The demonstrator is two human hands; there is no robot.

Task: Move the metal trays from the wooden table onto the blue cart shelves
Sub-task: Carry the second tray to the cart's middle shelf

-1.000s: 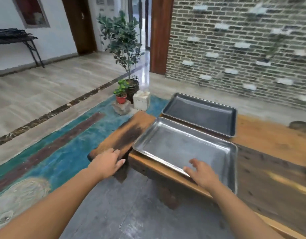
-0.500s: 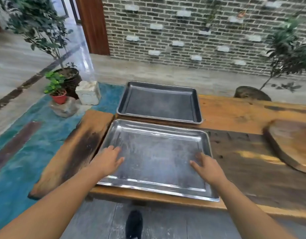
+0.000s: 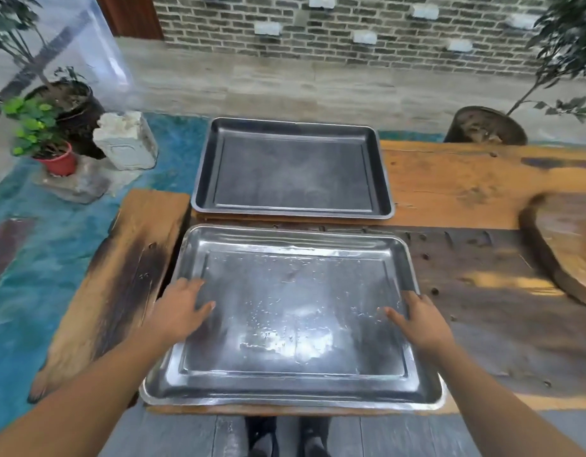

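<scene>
Head view: both open hands, left hand (image 3: 179, 311) and right hand (image 3: 420, 319), now flank the shiny rectangular metal tray (image 3: 295, 324); lift looks imminent, dark tray (image 3: 291, 169) beyond.

a courtyard-like lounge: grey brick wall (image 3: 351, 24), potted plants (image 3: 37, 133), slab wooden table (image 3: 466, 179), painted teal floor (image 3: 54, 242).

Grey brick wall (image 3: 351, 24) behind pale stone floor (image 3: 285, 84), teal rug (image 3: 37, 258), potted plants (image 3: 37, 133)
</scene>
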